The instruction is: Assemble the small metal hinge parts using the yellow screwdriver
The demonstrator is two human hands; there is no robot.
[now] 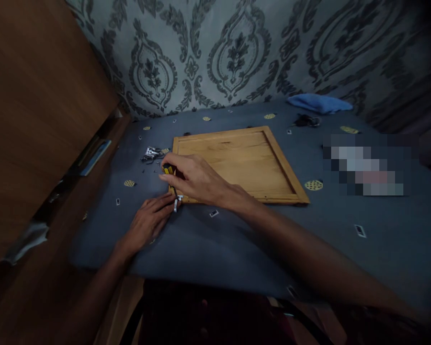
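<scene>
A framed wooden panel (237, 163) lies flat on a blue-grey cloth-covered surface (258, 239). My right hand (194, 179) is closed round a screwdriver with a yellow and black handle (168, 169), its shaft pointing down at the panel's near left corner. My left hand (149, 221) rests on the cloth just below that corner, fingers pinching a small white metal bracket (175, 205) against the panel's edge.
A pile of small metal fittings (151, 154) lies left of the panel. A blue folded cloth (319, 103) and dark bits (305, 120) sit at the back right. A brown cabinet (39, 124) stands at the left. Patterned wallpaper is behind.
</scene>
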